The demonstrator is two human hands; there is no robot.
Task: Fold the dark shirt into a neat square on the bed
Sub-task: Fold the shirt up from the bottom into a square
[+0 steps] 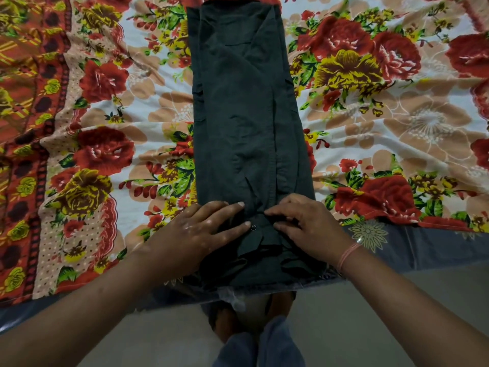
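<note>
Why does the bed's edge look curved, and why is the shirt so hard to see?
Head view: the wide-angle lens bows the bed's near edge; dim, even light in the same view leaves the dark shirt almost featureless, its folds faint; pale light speckles dapple the left hand.

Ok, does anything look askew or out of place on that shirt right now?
Yes. The dark shirt lies in a long strip, but its near end is bunched into loose creases between the left hand and the right hand, and small flaps poke out along its left edge. The floral bedsheet is rumpled too.
</note>
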